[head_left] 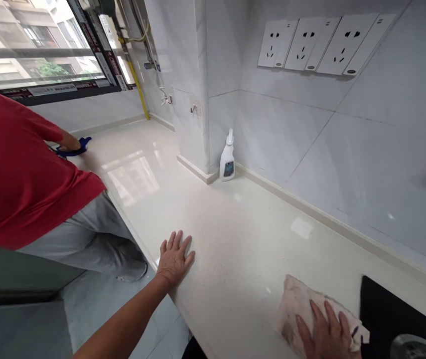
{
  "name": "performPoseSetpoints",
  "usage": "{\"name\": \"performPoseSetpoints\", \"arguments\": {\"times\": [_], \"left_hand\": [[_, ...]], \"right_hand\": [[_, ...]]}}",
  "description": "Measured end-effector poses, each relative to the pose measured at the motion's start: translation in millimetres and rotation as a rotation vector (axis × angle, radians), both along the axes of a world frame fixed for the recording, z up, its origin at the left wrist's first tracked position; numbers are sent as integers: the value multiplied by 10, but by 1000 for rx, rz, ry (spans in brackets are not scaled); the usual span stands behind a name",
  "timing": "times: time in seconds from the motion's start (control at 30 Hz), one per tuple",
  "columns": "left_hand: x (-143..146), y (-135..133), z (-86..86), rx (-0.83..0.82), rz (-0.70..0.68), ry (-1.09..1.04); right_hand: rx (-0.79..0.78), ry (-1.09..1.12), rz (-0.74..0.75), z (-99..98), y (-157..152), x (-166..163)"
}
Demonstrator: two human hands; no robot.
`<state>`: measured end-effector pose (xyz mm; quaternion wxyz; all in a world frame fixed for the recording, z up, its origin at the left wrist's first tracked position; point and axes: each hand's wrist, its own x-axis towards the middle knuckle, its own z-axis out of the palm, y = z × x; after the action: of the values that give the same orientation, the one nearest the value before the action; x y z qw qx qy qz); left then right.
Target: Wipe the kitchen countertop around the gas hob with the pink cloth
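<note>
My left hand [174,259] lies flat near the front edge of the pale countertop [227,249], fingers spread and nothing in it. At the lower right, my right hand [328,331] presses on a pinkish, stained cloth [295,304], its fingers bent over it. Part of the cloth is bunched beside that hand, which the bottom of the picture cuts off. Just right of the cloth is a black cooktop [388,309]. Farther back, a white spray bottle [227,162] stands upright in the corner by the wall pillar.
At the left, a co-worker in a red shirt [29,174] leans over the far counter, one hand on a dark blue cloth [81,147]. Wall sockets [302,45] sit above the counter. A yellow pipe [138,89] runs down by the window [44,50].
</note>
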<state>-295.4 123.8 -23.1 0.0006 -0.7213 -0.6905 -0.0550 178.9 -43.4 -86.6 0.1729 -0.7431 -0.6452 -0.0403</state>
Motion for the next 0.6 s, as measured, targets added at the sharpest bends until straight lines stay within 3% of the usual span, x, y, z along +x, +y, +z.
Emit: {"name": "performPoseSetpoints", "arguments": {"times": [0.1, 0.2, 0.33, 0.43, 0.5, 0.6], "left_hand": [[5, 0, 7, 0, -3, -22], [7, 3, 4, 6, -5, -32], [9, 7, 6, 10, -5, -27], [10, 4, 20, 6, -10, -20], [8, 2, 28, 6, -11, -15], [-1, -2, 22, 25, -14, -20]], "right_hand": [[13, 29, -123, 90, 208, -316], [-3, 40, -116, 95, 501, -708], [-49, 35, 87, 32, 790, -1311], [-17, -4, 269, 93, 753, -1687], [-5, -37, 384, 200, 632, -1794], [1, -71, 520, 347, 437, -1686]]}}
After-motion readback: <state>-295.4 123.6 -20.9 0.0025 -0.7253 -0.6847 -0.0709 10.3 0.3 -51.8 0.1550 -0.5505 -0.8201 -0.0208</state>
